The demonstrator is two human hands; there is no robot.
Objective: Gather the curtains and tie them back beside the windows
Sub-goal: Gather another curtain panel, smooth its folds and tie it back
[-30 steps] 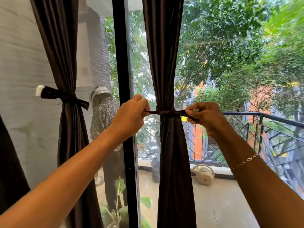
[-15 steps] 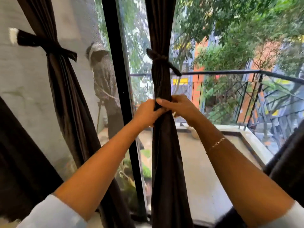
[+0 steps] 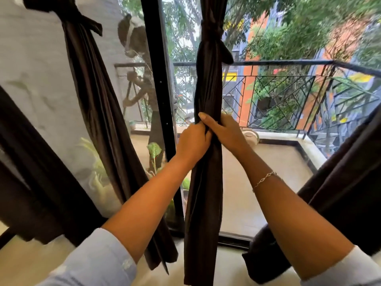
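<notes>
Curtains [image 3: 208, 182] of dark brown cloth hang at the window, four bundles in view. At 9 o'clock the far-left curtain [image 3: 24, 172] slants down towards 7 o'clock, its top out of view. Next, at 10 o'clock, the tied left curtain [image 3: 99, 100] is cinched near the top edge by a dark tie-back [image 3: 82, 15] and falls towards the floor at 6 o'clock. Just right of it stands the black window post [image 3: 158, 79], with a leafy plant [image 3: 153, 149] behind the glass. The middle curtain [image 3: 208, 89] hangs straight through the centre, bound by a knot [image 3: 214, 32] at 12 o'clock. Both hands grip it at the centre, touching each other. The left hand [image 3: 192, 143] has its fingers curled tight into the folds. The right hand [image 3: 224, 133] wraps round the bundle from the other side, thumb laid across the front; a chain bracelet [image 3: 265, 179] sits on that wrist. Beyond the glass at 2 o'clock runs a black balcony railing [image 3: 278, 62]. At 4 o'clock the right curtain [image 3: 340, 182] leans in.
</notes>
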